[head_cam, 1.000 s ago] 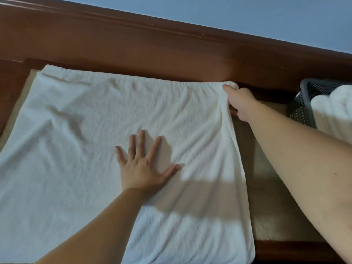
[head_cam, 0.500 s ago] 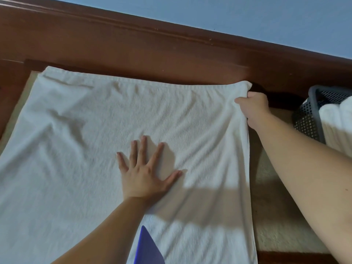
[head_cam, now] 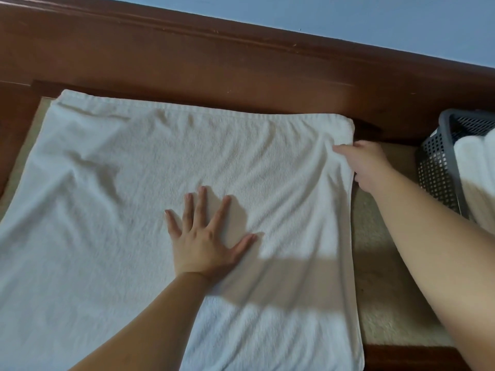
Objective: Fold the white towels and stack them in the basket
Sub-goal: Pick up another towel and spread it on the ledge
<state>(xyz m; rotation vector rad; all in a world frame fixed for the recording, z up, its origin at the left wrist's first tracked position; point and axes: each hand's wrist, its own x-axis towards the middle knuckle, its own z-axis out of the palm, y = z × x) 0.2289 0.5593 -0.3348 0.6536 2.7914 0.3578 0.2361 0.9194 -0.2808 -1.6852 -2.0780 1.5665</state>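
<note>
One towel (head_cam: 134, 210) is spread flat on the bed, pressed down by the left hand (head_cam: 203, 247) with straight fingers. Its right edge, pinched by the right hand (head_cam: 367, 167), has been slid down from the far corner, so that side looks pulled smooth for folding. Folded towels are already stacked in the basket (head_cam: 439, 167) just to the right.

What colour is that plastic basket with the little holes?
Dark grey perforated plastic basket, seen in the head view at the right edge.
</note>
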